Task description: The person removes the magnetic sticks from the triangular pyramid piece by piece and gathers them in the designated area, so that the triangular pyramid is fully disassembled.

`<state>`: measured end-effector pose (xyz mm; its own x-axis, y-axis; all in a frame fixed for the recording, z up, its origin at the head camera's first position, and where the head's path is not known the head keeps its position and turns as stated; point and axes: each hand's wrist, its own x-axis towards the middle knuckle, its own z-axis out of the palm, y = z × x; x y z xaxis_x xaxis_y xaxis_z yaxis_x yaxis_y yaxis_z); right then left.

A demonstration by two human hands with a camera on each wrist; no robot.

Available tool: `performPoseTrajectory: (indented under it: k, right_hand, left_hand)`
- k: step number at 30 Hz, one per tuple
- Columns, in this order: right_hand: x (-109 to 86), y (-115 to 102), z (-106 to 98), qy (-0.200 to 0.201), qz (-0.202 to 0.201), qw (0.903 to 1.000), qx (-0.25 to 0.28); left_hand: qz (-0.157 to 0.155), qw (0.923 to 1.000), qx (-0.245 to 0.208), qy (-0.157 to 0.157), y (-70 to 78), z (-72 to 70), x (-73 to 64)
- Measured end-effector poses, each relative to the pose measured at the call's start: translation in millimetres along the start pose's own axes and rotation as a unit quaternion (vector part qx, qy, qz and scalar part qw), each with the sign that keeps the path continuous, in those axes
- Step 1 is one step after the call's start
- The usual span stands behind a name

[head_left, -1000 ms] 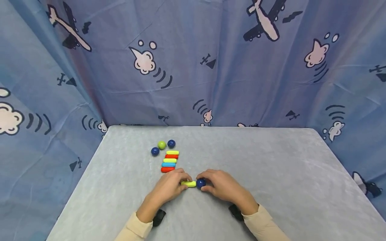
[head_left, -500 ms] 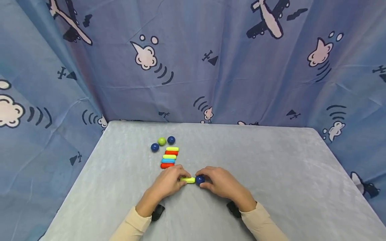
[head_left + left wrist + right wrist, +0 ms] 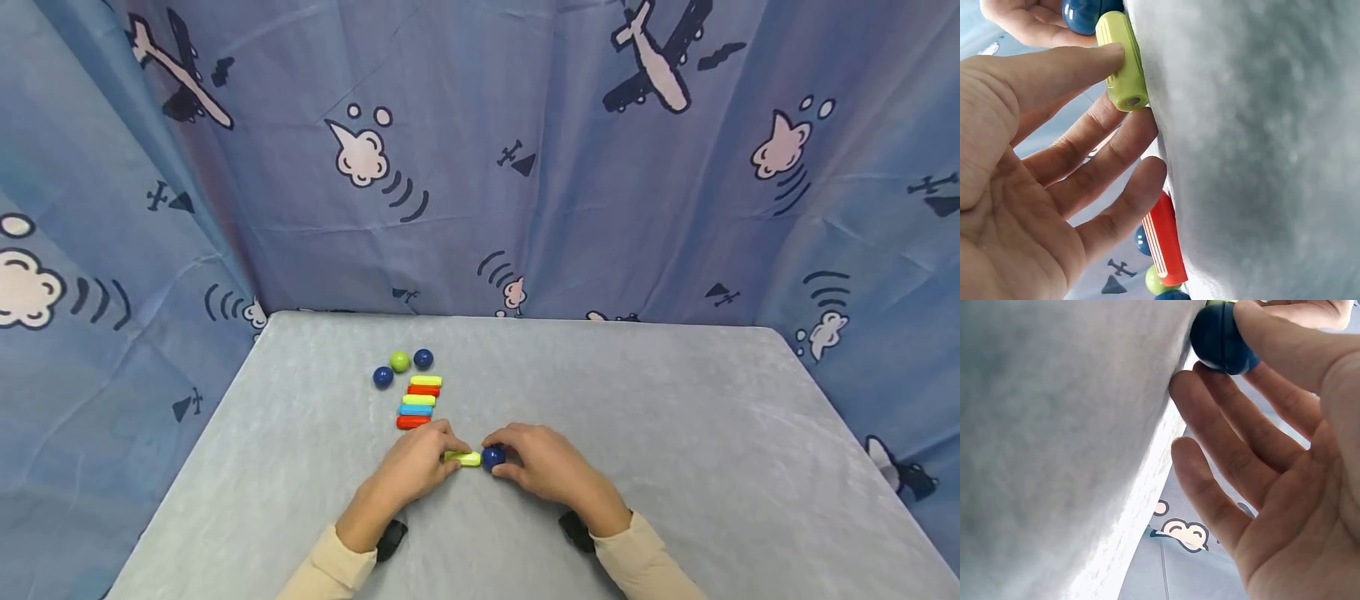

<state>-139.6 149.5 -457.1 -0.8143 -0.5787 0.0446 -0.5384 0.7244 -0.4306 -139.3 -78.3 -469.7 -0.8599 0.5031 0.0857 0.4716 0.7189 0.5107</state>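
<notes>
My left hand point(image 3: 417, 461) pinches a yellow-green ridged plastic rod point(image 3: 1124, 69) between thumb and fingers, low over the cloth; a small round metal-like spot shows in the rod's near end in the left wrist view. Facing it, my right hand point(image 3: 546, 463) grips a dark blue ball point(image 3: 1221, 339) with a seam round it. The rod's far end meets the ball's left side in the head view. In the right wrist view the thumb lies on top of the ball, with fingers beneath and behind it.
Left of centre lies a column of short rods: red point(image 3: 413, 422), blue point(image 3: 416, 410), yellow point(image 3: 419, 400), red point(image 3: 423, 390), yellow point(image 3: 426, 381). Behind them sit a green ball point(image 3: 400, 361) and two blue balls point(image 3: 383, 377). A patterned blue curtain point(image 3: 450, 167) surrounds the grey cloth-covered table point(image 3: 675, 417).
Both hands keep hold of the rod and the ball in nearly the same place. The head view tilts slightly; the other pieces have not moved on the table.
</notes>
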Motion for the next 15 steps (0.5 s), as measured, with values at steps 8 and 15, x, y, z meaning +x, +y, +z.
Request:
performPoseTrajectory:
  k: [8, 15]
  right_hand:
    - [-0.4, 0.1, 4.2, 0.000, 0.008, 1.0000, 0.003]
    - [1.3, 0.8, 1.4, 0.003, 0.009, 1.0000, 0.000]
  left_hand:
    - [0.002, 0.9999, -0.017, -0.002, -3.0, 0.2, -2.1]
    - [0.000, 1.0000, 0.007, 0.003, -4.2, -7.5, -3.3]
